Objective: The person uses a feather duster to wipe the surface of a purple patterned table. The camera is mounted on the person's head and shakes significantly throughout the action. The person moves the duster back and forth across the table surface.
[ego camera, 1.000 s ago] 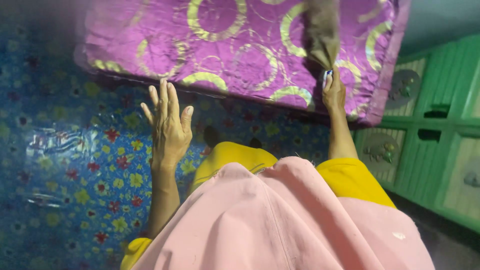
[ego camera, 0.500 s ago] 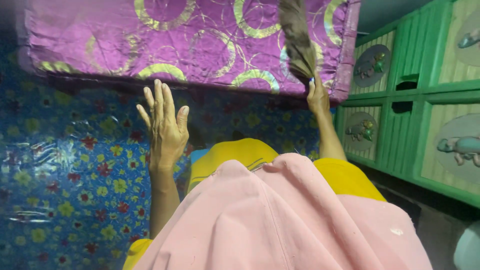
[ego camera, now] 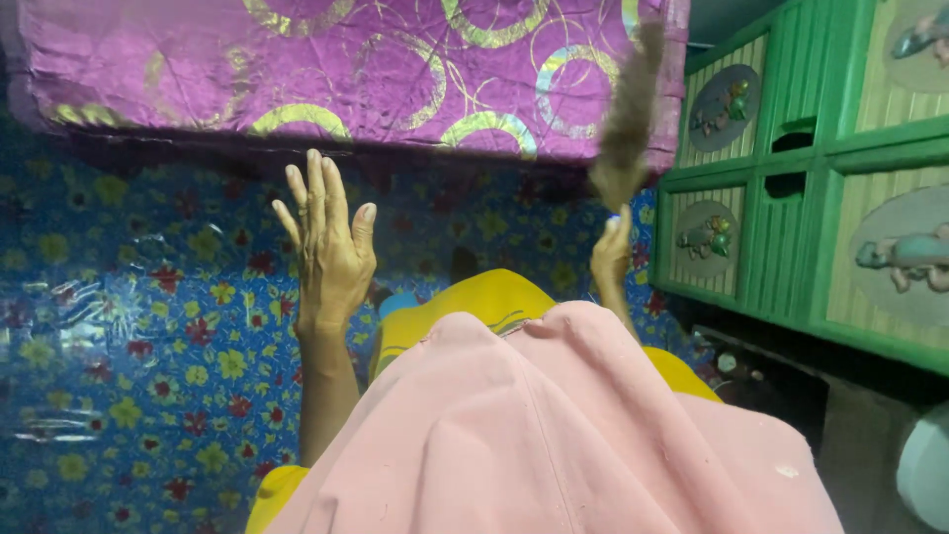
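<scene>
Broom [ego camera: 628, 129] in right hand [ego camera: 610, 255] between purple mattress [ego camera: 336, 69] and green drawers [ego camera: 791, 198].

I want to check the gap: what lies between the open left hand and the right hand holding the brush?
Head view: between left hand and right hand with brush, only flowered floor.

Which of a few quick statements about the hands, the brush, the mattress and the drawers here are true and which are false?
1. The right hand grips a brown brush. True.
2. The left hand holds a cloth. False: it is open and holds nothing.
3. The mattress is purple with gold rings. True.
4. The drawers are red. False: they are green.
5. The floor is plain white. False: it is blue with flowers.
</scene>
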